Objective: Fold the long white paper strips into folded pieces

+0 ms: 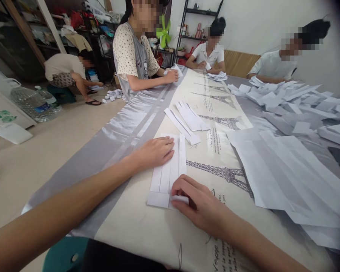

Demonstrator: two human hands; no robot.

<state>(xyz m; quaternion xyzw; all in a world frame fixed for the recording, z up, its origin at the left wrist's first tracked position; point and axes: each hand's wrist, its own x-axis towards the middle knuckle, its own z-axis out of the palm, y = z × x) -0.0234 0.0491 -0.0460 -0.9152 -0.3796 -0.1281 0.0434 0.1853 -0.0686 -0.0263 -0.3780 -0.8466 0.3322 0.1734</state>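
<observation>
A folded white paper [164,177] with lengthwise creases lies on the table in front of me, its near edge turned up in a band. My left hand [158,152] rests flat on its far left part, fingers stretched out. At the near right corner, my right hand [194,202] pinches the turned-up edge between thumb and fingers. A narrow upright flap stands along the paper's right side. Just beyond lie more folded paper pieces [188,119]. Large white sheets [289,170] are stacked to the right of my right hand.
The table wears a cream and grey tablecloth [124,223] with tower prints. A heap of folded papers [297,98] covers its far right. Three people sit around the table; another crouches on the floor at left. Water bottles [34,100] stand by the left wall.
</observation>
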